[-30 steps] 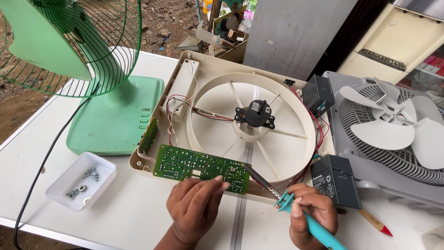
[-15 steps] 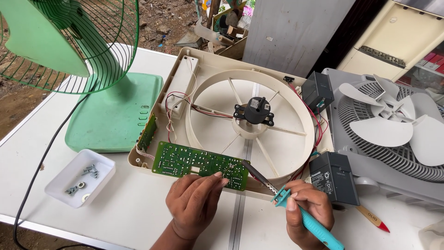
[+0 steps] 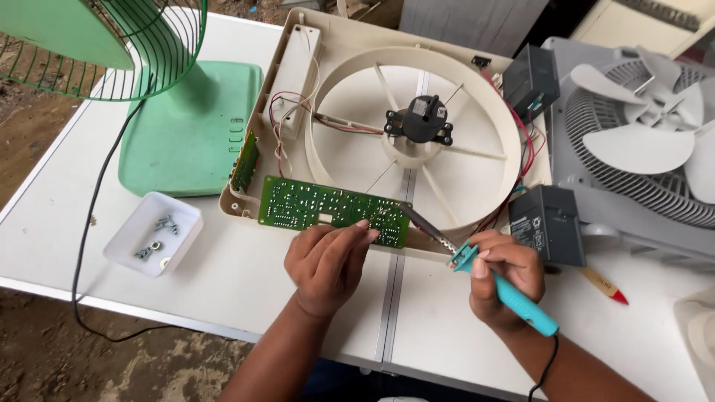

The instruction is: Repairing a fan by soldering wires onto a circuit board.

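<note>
My left hand (image 3: 328,260) pins the long green circuit board (image 3: 333,211), lying left-right; my right hand (image 3: 503,275), grip closed around the teal soldering iron (image 3: 491,279), points its tip at the board's right end.

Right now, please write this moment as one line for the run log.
left hand: steadies green circuit board | right hand: holds teal soldering iron, tip at board edge | beige fan housing: under board

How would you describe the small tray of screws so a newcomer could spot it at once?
Start at the green fan base on the left of the white table. Just in front of it, left of the left hand, sits a small white rectangular tray holding a few metal screws and washers. It is the only open container on the table.
</note>
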